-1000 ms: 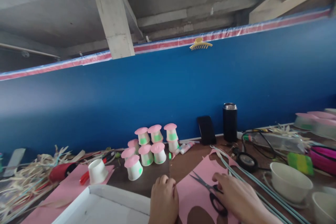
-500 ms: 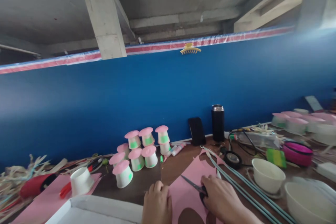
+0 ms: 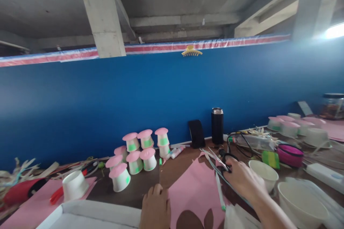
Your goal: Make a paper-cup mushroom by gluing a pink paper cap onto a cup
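My right hand (image 3: 243, 175) is closed around the dark handles of a pair of scissors (image 3: 224, 165), beside a bundle of grey-green cords (image 3: 215, 168). A pink paper sheet (image 3: 188, 186) with rounded cut-outs lies on the brown table. Along the sheet's left edge rests my left hand (image 3: 156, 204), palm down, fingers lying on the surface and partly hidden. A white pen with a green tip (image 3: 220, 195) lies across the paper's right side. Left of the paper stand several white paper cups (image 3: 121, 179) with pink discs on top and green patches.
A white tray (image 3: 102, 205) sits front left, near an upturned white cup (image 3: 75, 186). At the back are a black phone (image 3: 196, 134) and black flask (image 3: 217, 127). White bowls (image 3: 301, 204), a magenta pouch (image 3: 290, 155) and a plastic bottle (image 3: 254, 142) crowd the right.
My right hand has carried the scissors off the pink paper, away and to the right, toward the cords. My left hand stays by the paper's edge. The camera view has turned slightly right.
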Motion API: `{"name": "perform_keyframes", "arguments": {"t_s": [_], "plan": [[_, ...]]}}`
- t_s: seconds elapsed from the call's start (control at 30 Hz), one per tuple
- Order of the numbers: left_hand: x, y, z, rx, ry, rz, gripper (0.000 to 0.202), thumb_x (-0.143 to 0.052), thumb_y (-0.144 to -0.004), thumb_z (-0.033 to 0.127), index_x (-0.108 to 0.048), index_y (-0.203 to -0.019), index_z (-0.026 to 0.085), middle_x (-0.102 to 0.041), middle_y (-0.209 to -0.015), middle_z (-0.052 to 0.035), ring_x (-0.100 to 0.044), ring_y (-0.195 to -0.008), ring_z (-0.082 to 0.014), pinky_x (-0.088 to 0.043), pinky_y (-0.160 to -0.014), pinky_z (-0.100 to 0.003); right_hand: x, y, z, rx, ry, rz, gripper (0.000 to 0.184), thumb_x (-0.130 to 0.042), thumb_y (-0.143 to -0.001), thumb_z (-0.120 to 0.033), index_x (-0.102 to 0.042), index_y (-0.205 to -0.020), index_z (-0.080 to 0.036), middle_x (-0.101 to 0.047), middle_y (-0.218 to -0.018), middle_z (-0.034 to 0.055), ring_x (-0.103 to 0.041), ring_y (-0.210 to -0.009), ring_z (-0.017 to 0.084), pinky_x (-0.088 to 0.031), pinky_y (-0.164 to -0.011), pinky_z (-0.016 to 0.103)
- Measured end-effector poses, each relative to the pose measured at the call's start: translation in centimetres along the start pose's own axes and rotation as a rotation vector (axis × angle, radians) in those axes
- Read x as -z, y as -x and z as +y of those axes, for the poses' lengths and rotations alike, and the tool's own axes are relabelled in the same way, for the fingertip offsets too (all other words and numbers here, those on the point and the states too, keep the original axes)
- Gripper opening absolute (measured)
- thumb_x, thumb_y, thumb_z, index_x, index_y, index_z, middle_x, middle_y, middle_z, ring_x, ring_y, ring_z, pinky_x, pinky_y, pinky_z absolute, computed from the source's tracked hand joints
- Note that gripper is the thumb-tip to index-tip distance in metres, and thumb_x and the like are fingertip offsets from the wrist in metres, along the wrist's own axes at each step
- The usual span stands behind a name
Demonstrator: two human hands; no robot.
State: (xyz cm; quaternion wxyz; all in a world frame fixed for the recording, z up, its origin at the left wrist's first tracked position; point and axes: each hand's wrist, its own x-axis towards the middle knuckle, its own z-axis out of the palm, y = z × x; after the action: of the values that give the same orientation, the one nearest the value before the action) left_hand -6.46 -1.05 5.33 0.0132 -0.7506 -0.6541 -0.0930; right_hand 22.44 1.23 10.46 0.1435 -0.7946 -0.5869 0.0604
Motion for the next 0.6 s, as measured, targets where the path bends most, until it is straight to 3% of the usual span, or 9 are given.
{"name": "perform_keyframes", "arguments": {"t_s": [0.17, 0.33, 0.5, 0.6], "plan": [[0.2, -0.1, 0.1, 0.022, 0.052, 0.009, 0.025, -0.046, -0.088, 0.018, -0.069, -0.096, 0.025, -0.063, -0.103, -0.0055, -0.057, -0.099, -0.0253, -0.037, -0.082, -0.038, -1.1, -0.8, 1.2, -0.067, 0.061, -0.141, 0.027, -0.058, -0.093, -0.038, -0.062, -0.110, -0.017, -0.068, -0.104, 0.0053, -0.066, -0.089, 0.019, -0.054, -0.078, 0.040], [-0.1, 0.0, -0.1, 0.012, 0.060, 0.033, 0.026, -0.045, -0.087, 0.018, -0.069, -0.096, 0.025, -0.063, -0.104, -0.0057, -0.056, -0.099, -0.0257, -0.036, -0.082, -0.039, -1.9, -0.8, 1.2, -0.060, 0.079, -0.172, 0.027, -0.058, -0.094, -0.036, -0.061, -0.113, -0.017, -0.066, -0.109, 0.0056, -0.066, -0.092, 0.019, -0.054, -0.081, 0.040], [-0.7, -0.1, -0.4, -0.021, 0.060, 0.060, 0.026, -0.045, -0.086, 0.019, -0.068, -0.095, 0.025, -0.063, -0.101, -0.0058, -0.056, -0.097, -0.0264, -0.036, -0.080, -0.040, -1.3, 0.1, 0.5, 0.038, 0.049, -0.128, 0.030, -0.056, -0.094, -0.035, -0.059, -0.120, -0.019, -0.063, -0.119, 0.0072, -0.063, -0.102, 0.022, -0.051, -0.087, 0.044], [-0.9, -0.2, -0.5, -0.024, 0.064, 0.074, 0.024, -0.045, -0.086, 0.020, -0.068, -0.092, 0.025, -0.062, -0.100, -0.0056, -0.056, -0.096, -0.0263, -0.036, -0.080, -0.039, -1.2, 0.7, -0.3, 0.115, 0.036, -0.173, 0.023, -0.058, -0.093, -0.035, -0.065, -0.108, -0.020, -0.069, -0.104, 0.0039, -0.065, -0.093, 0.020, -0.052, -0.084, 0.041]]}}
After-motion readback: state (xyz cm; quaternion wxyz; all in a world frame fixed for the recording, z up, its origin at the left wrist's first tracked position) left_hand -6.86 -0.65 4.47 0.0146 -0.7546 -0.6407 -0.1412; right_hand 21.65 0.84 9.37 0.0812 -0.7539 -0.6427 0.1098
